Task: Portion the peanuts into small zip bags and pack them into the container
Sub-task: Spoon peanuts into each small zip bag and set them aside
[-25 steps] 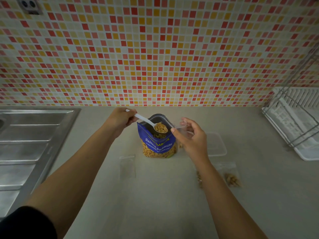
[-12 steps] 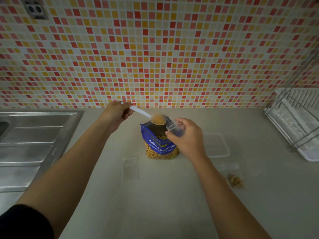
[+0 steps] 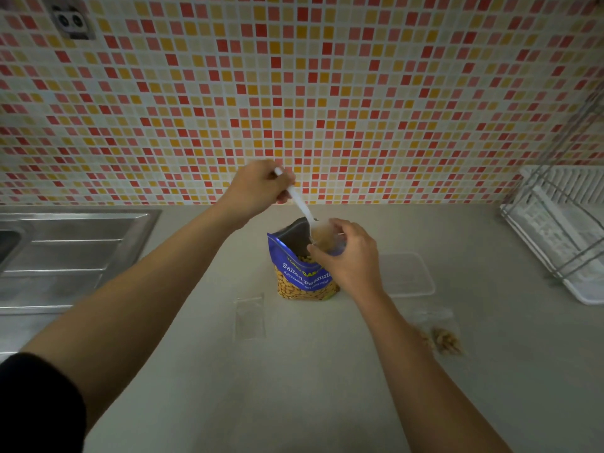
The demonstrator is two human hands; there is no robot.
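Tipping the gripped spoon (image 3: pixel 302 207), newly lifted from the peanut pouch (image 3: pixel 304 279), the left hand (image 3: pixel 258 188) fills the right hand's (image 3: pixel 351 259) pinched zip bag (image 3: pixel 327 238).

The left hand (image 3: pixel 256 188) has risen, tipping the spoon (image 3: pixel 302 206) down into the zip bag (image 3: pixel 327 240) in the right hand (image 3: pixel 348 258).

Blue peanut bag (image 3: pixel 302 273), white spoon (image 3: pixel 300 204), red, orange and cream mosaic wall tiles (image 3: pixel 327 93), grey counter (image 3: pixel 294 387).

Counter (image 3: pixel 294 387) holds peanut bag (image 3: pixel 302 279), clear container (image 3: pixel 408 276), empty zip bag (image 3: pixel 250 317), filled zip bag (image 3: pixel 439 331).
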